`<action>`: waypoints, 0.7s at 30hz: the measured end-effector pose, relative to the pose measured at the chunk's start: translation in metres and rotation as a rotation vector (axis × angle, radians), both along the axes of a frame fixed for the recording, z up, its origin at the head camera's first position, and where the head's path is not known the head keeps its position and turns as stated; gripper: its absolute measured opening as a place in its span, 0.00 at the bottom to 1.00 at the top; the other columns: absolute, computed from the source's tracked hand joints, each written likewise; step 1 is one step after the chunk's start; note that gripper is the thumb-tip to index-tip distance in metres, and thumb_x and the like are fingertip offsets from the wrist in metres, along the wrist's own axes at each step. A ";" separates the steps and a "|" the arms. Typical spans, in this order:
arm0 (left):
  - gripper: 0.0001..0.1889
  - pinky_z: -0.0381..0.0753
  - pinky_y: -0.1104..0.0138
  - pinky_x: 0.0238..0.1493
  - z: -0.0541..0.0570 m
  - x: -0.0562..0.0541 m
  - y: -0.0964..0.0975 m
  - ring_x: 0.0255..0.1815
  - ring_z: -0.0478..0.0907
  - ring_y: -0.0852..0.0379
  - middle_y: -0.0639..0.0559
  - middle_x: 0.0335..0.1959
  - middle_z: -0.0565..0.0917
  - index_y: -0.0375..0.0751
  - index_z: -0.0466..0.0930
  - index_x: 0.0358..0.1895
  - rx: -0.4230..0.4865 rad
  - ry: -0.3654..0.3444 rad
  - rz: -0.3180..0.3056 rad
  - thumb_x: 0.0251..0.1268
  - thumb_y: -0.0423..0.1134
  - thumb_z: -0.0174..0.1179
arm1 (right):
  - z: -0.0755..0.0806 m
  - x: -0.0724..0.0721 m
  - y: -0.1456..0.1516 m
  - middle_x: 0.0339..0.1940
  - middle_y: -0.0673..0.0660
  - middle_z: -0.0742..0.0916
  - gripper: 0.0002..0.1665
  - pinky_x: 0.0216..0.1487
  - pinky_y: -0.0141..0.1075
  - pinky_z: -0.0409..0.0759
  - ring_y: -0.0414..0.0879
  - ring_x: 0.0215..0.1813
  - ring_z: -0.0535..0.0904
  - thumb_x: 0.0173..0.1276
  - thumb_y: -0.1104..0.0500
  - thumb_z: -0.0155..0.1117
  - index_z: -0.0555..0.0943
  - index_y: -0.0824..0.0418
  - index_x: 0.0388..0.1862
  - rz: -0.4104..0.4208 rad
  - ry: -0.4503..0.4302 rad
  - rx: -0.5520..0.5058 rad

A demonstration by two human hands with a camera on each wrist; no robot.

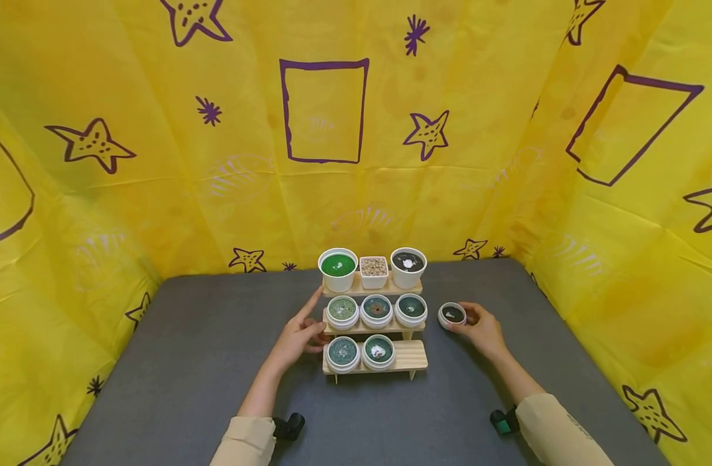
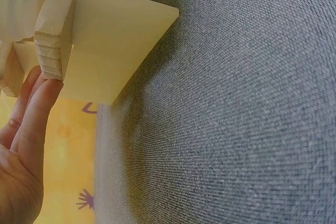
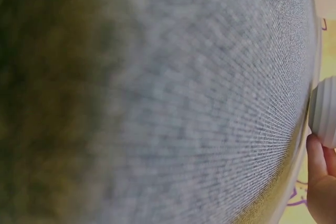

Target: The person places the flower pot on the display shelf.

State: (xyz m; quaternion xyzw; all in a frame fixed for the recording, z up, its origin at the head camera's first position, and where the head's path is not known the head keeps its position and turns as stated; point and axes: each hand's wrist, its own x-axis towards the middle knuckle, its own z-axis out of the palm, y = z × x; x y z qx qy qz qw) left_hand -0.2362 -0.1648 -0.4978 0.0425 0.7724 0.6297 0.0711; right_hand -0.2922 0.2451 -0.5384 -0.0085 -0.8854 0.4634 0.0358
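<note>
A three-tier wooden stand [image 1: 411,355] holds small white pots. My left hand [image 1: 298,336] is at its left side, index finger stretched up toward the top tier. In the left wrist view, extended fingertips [image 2: 51,88] touch the end of a wooden board [image 2: 50,51]. Right of the stand, my right hand [image 1: 483,331] grips a small white pot [image 1: 452,315] with dark filling and a pale patch, thumb and fingers on its sides. That ribbed pot [image 3: 325,111] shows at the edge of the right wrist view, close over the grey tabletop.
On the top tier sit a green-filled cup [image 1: 338,266], a square dish of beige bits [image 1: 373,270] and a dark-filled cup [image 1: 408,264]. Three pots line the middle tier; two stand on the bottom one. Yellow patterned cloth [image 1: 333,194] encloses the grey table [image 1: 216,336].
</note>
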 end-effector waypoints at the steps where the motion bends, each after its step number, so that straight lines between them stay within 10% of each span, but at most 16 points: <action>1: 0.39 0.89 0.50 0.36 0.000 0.000 0.000 0.30 0.84 0.54 0.32 0.31 0.81 0.69 0.52 0.78 0.000 0.001 0.001 0.70 0.35 0.56 | 0.000 0.000 0.000 0.56 0.68 0.85 0.39 0.41 0.18 0.75 0.59 0.57 0.84 0.53 0.54 0.79 0.76 0.66 0.63 0.001 0.002 -0.001; 21: 0.39 0.89 0.48 0.37 0.000 0.000 0.000 0.30 0.83 0.54 0.31 0.32 0.82 0.69 0.52 0.78 -0.010 0.004 0.003 0.69 0.34 0.56 | 0.017 0.023 -0.001 0.55 0.67 0.86 0.39 0.44 0.18 0.79 0.52 0.52 0.86 0.51 0.56 0.81 0.77 0.63 0.62 0.069 0.016 -0.040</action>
